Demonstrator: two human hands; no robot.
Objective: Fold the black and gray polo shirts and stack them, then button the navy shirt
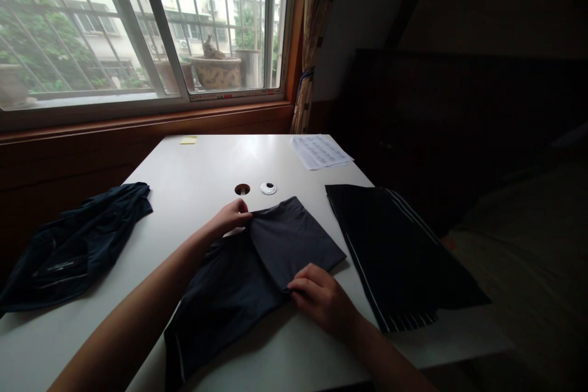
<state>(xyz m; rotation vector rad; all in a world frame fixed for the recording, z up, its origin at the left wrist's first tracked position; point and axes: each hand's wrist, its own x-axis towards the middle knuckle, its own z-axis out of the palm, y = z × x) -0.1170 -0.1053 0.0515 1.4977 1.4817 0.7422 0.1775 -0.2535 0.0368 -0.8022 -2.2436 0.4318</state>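
Note:
A dark navy garment point(229, 300) lies on the white table point(179, 177) in front of me, its far part folded back over itself as a greyish flap point(294, 239). My left hand point(233, 217) pinches the flap's far left corner. At the flap's near edge, my right hand point(321, 297) grips the cloth between thumb and fingers. Which kind of garment it is, I cannot tell. One light stripe shows at its near left end, which hangs toward the table's front edge.
Left of my arm lies a crumpled dark garment point(87, 245). A folded black garment with white stripes point(395, 251) rests at the right. Printed sheets point(321, 152), a yellow sticky note point(188, 140), a cable hole point(242, 189) and a round white cap point(269, 187) are farther back, below the window.

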